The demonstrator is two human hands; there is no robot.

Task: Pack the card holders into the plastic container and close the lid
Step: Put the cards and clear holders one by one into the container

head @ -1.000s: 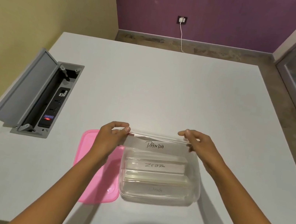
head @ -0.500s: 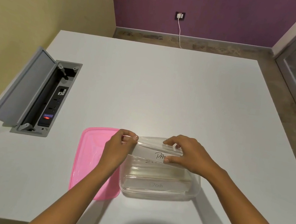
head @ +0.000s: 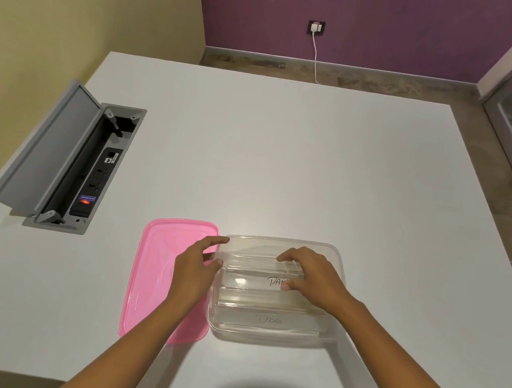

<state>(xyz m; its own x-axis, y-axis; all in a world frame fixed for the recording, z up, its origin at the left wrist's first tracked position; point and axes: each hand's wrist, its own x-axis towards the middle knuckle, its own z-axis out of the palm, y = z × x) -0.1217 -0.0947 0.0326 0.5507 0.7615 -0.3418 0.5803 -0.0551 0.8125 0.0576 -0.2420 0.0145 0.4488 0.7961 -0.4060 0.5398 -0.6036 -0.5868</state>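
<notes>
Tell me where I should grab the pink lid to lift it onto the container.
Take the pink lid by its left long edge, coming from the left. It lies flat on the table, and its right edge is crowded by the container and the left hand, while the left edge is free. Its raised rim seems to offer something to hook under.

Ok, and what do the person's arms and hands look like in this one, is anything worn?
The left forearm and right forearm are bare; no sleeve reaches into view. The left hand and right hand wear no gloves. No watch, bracelet or ring shows on the wrists or fingers, and there are no markings on either arm.
</notes>
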